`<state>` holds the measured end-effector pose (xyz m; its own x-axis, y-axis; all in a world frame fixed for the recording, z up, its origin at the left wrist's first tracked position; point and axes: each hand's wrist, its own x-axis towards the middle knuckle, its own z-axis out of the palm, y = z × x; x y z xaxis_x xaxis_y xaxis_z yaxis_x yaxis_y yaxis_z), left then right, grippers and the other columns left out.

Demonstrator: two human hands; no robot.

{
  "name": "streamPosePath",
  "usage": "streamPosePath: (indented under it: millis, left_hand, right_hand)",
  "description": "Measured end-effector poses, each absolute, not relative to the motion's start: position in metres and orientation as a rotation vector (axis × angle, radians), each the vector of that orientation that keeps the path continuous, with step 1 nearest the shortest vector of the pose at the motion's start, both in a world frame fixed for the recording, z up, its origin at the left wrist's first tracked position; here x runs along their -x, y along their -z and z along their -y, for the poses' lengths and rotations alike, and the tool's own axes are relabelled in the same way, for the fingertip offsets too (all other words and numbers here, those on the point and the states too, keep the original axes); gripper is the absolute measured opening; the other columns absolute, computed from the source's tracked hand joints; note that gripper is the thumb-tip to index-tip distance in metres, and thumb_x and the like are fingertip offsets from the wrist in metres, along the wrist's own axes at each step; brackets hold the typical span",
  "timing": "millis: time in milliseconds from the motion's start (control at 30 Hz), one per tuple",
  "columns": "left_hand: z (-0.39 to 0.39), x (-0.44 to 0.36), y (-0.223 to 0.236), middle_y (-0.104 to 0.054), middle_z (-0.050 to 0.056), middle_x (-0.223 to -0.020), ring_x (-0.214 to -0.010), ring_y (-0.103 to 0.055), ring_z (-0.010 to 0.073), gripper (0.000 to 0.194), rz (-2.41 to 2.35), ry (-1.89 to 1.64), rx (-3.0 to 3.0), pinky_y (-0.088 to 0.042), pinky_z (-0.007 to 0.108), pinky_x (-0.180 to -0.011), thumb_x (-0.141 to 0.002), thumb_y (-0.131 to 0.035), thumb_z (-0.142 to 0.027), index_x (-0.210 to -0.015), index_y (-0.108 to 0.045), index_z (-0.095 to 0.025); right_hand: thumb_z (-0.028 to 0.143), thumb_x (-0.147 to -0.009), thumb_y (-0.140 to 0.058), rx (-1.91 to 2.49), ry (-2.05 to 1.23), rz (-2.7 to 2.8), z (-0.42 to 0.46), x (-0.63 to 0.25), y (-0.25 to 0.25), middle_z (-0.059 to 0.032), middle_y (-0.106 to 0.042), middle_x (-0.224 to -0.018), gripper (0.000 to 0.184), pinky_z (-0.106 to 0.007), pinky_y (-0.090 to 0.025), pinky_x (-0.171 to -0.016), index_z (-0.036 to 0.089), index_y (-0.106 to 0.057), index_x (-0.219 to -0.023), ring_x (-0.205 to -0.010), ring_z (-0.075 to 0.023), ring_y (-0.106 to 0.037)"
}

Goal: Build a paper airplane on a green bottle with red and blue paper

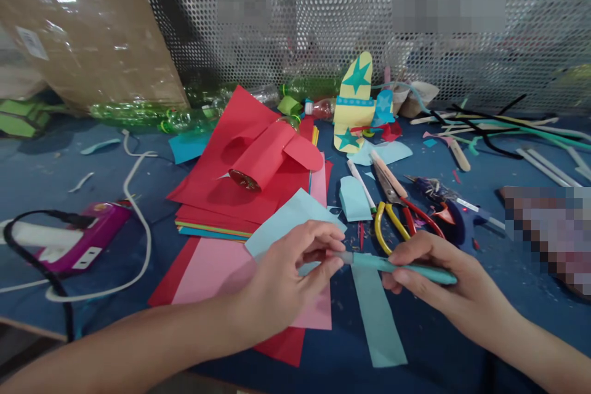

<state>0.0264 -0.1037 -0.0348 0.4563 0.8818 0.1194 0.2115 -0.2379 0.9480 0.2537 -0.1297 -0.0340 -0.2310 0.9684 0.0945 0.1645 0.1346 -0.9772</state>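
Note:
My right hand (446, 274) grips a slim teal pen-like tool (372, 262), held nearly level above the table. Closed around the greyish tip end of that tool are the fingertips of my left hand (281, 277); the very tip is hidden by them. A light teal paper strip (382, 329) lies under the tool, between my hands. Behind my left hand is a light blue sheet (295, 215), on a pile with pink paper (207, 271) and red sheets (221, 166). A red paper tube with a rounded flap (268, 157) rests on the pile.
Scissors (390, 215), a white marker (361, 184) and a blue glue gun (462, 221) lie beyond my right hand. A purple power strip (99, 234) with cables is at left. Plastic bottles (133, 112) and a yellow starred paper shape (353, 111) are by the mesh.

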Motion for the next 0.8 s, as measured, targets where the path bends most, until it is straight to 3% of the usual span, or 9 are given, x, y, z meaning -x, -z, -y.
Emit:
streamPosePath:
  millis: [133, 300, 500, 633, 733, 800]
  left_hand:
    - [0.106, -0.024, 0.031, -0.063, 0.000, -0.083, -0.075, -0.060, 0.0099, 0.007, -0.907, -0.930, -1.885, -0.051, 0.020, -0.065, -0.087, -0.056, -0.015, -0.089, -0.059, -0.020]
    - [0.108, -0.022, 0.027, -0.066, 0.001, -0.081, -0.076, -0.061, 0.0107, 0.013, -0.864, -0.991, -2.045, -0.049, 0.021, -0.068, -0.085, -0.055, -0.007, -0.083, -0.059, -0.019]
    - [0.103, -0.028, 0.034, -0.062, 0.002, -0.091, -0.086, -0.061, 0.0127, 0.009, -0.932, -0.949, -1.979, -0.054, 0.023, -0.074, -0.089, -0.052, -0.015, -0.092, -0.058, -0.021]
    - [0.099, -0.030, 0.041, -0.052, 0.009, -0.119, -0.110, -0.054, 0.0179, 0.028, -0.994, -0.983, -2.057, -0.052, 0.032, -0.090, -0.089, -0.052, -0.017, -0.116, -0.049, -0.021]
    - [0.099, -0.028, 0.041, -0.052, 0.008, -0.116, -0.109, -0.054, 0.0195, 0.021, -0.995, -0.888, -2.285, -0.049, 0.037, -0.094, -0.088, -0.052, -0.017, -0.109, -0.054, -0.021]
    - [0.100, -0.027, 0.041, -0.055, 0.008, -0.111, -0.107, -0.054, 0.0199, 0.014, -0.937, -0.858, -2.405, -0.049, 0.036, -0.092, -0.089, -0.051, -0.017, -0.101, -0.058, -0.021]
  right_hand:
    - [0.030, -0.087, -0.062, 1.090, -1.243, 1.589, 0.133, -0.255, 0.034, 0.0002, -0.067, -0.071, 0.006, -0.019, -0.055, -0.058, 0.025, -0.059, -0.088, -0.063, -0.0121, -0.067]
    - [0.032, -0.089, -0.059, 1.048, -1.332, 1.587, 0.133, -0.253, 0.036, -0.0011, -0.066, -0.075, 0.008, -0.023, -0.055, -0.062, 0.025, -0.057, -0.088, -0.068, -0.0139, -0.067]
    - [0.037, -0.094, -0.050, 1.041, -1.267, 1.660, 0.126, -0.248, 0.024, -0.0004, -0.067, -0.070, 0.015, -0.023, -0.055, -0.061, 0.024, -0.056, -0.090, -0.064, -0.0132, -0.065]
    - [0.039, -0.096, -0.041, 1.321, -0.763, 1.795, 0.114, -0.257, 0.018, -0.0034, -0.068, -0.081, 0.023, -0.027, -0.054, -0.066, 0.024, -0.059, -0.095, -0.072, -0.0164, -0.066]
    - [0.037, -0.094, -0.043, 1.557, -0.321, 1.966, 0.101, -0.267, 0.024, -0.0084, -0.067, -0.103, 0.025, -0.037, -0.051, -0.081, 0.024, -0.060, -0.109, -0.095, -0.0242, -0.064]
    - [0.035, -0.094, -0.042, 1.594, -0.168, 2.106, 0.092, -0.270, 0.031, -0.0119, -0.066, -0.107, 0.031, -0.042, -0.050, -0.086, 0.021, -0.059, -0.116, -0.101, -0.0277, -0.062]
